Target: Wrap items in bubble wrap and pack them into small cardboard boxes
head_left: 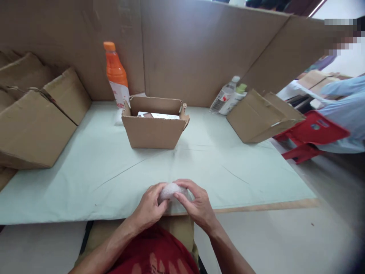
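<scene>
A small whitish bundle that looks like foam or bubble wrap (172, 190) is held between both hands at the table's front edge. My left hand (152, 201) grips its left side, with fingers curled round it and the thumb below. On the other side my right hand (197, 199) closes on it, thumb on the near face and fingers over the top. What lies inside the wrap, if anything, is hidden. Beyond the hands stands an open cardboard box (154, 132) with flat printed packets or cards (159, 115) inside.
Large cardboard boxes (37, 125) stand at left, another box (259, 118) at right. An orange bottle (116, 76), a clear bottle (225, 95) and a green-capped bottle (236, 99) stand by the cardboard wall (194, 53). A person in light blue (348, 114) sits on a red chair (319, 129).
</scene>
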### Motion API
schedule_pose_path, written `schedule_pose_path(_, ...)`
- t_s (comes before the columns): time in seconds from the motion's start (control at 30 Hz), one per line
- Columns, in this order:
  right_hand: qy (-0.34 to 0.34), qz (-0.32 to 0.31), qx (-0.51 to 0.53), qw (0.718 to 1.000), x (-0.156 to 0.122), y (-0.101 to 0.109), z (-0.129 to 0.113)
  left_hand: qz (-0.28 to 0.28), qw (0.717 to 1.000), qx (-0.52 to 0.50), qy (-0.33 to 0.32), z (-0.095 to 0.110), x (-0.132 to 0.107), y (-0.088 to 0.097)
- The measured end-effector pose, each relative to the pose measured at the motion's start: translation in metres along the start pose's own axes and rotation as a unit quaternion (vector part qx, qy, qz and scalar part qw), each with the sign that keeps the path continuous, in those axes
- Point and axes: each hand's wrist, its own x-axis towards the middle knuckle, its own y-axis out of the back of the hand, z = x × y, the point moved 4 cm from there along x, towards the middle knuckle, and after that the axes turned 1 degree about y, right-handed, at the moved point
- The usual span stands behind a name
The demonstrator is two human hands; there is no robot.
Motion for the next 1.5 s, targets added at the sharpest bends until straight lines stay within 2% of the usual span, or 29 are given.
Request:
schedule_pose_path(0.07, -0.020, -0.034, -0.027, 0.999, 0.000, -0.003, 0.006, -0.037, 0.999, 0.001, 0.012, -0.007, 0.001, -0.002)
schedule_pose_path(0.2, -0.020, -0.141, -0.068, 0.988, 0.009, -0.005, 0.004, -0.059, 0.998, -0.001, 0.004, -0.010, 0.002, -0.002)
schedule_pose_path(0.3, -0.021, -0.197, -0.079, 0.977, 0.025, 0.002, -0.002, -0.073, 0.996, 0.031, -0.030, -0.003, 0.006, 0.015)
schedule_pose_path(0.37, -0.036, -0.177, -0.063, 0.982, 0.044, 0.018, -0.009, -0.021, 0.992, 0.073, -0.096, 0.011, 0.015, 0.047)
schedule_pose_path(0.43, -0.045, -0.107, -0.030, 0.993, 0.071, 0.042, -0.020, 0.102, 0.970, 0.133, -0.174, 0.030, 0.030, 0.094)
schedule_pose_path(0.5, -0.036, -0.023, 0.020, 0.999, 0.106, 0.063, -0.034, 0.229, 0.927, 0.192, -0.226, 0.049, 0.050, 0.140)
schedule_pose_path(0.57, -0.014, 0.035, 0.071, 0.997, 0.148, 0.072, -0.049, 0.276, 0.898, 0.227, -0.256, 0.061, 0.075, 0.172)
schedule_pose_path(0.63, 0.006, 0.052, 0.113, 0.992, 0.194, 0.064, -0.059, 0.274, 0.891, 0.241, -0.271, 0.065, 0.100, 0.188)
schedule_pose_path(0.7, 0.003, 0.030, 0.146, 0.989, 0.237, 0.041, -0.060, 0.272, 0.886, 0.253, -0.279, 0.063, 0.115, 0.193)
schedule_pose_path(0.77, -0.021, -0.004, 0.165, 0.986, 0.274, 0.013, -0.053, 0.286, 0.875, 0.263, -0.289, 0.061, 0.119, 0.191)
schedule_pose_path(0.83, -0.063, -0.044, 0.150, 0.986, 0.298, -0.012, -0.042, 0.301, 0.864, 0.266, -0.303, 0.060, 0.115, 0.188)
schedule_pose_path(0.9, -0.103, -0.088, 0.087, 0.987, 0.311, -0.027, -0.034, 0.305, 0.859, 0.264, -0.315, 0.061, 0.109, 0.186)
schedule_pose_path(0.97, -0.097, -0.121, -0.035, 0.987, 0.314, -0.033, -0.036, 0.304, 0.856, 0.265, -0.324, 0.062, 0.105, 0.185)
schedule_pose_path(1.07, 0.000, -0.124, -0.246, 0.961, 0.310, -0.036, -0.062, 0.301, 0.855, 0.268, -0.327, 0.062, 0.106, 0.185)
schedule_pose_path(1.17, 0.037, -0.128, -0.330, 0.934, 0.304, -0.051, -0.087, 0.299, 0.855, 0.271, -0.327, 0.061, 0.109, 0.183)
schedule_pose_path(1.27, 0.015, -0.164, -0.318, 0.934, 0.304, -0.069, -0.094, 0.301, 0.852, 0.271, -0.331, 0.059, 0.108, 0.181)
schedule_pose_path(1.4, -0.109, -0.250, -0.162, 0.948, 0.301, -0.078, -0.082, 0.294, 0.853, 0.270, -0.337, 0.057, 0.105, 0.181)
schedule_pose_path(1.47, -0.137, -0.253, -0.128, 0.949, 0.299, -0.078, -0.078, 0.290, 0.853, 0.268, -0.340, 0.056, 0.104, 0.181)
schedule_pose_path(1.5, -0.124, -0.243, -0.147, 0.951, 0.299, -0.078, -0.077, 0.290, 0.853, 0.268, -0.341, 0.056, 0.104, 0.181)
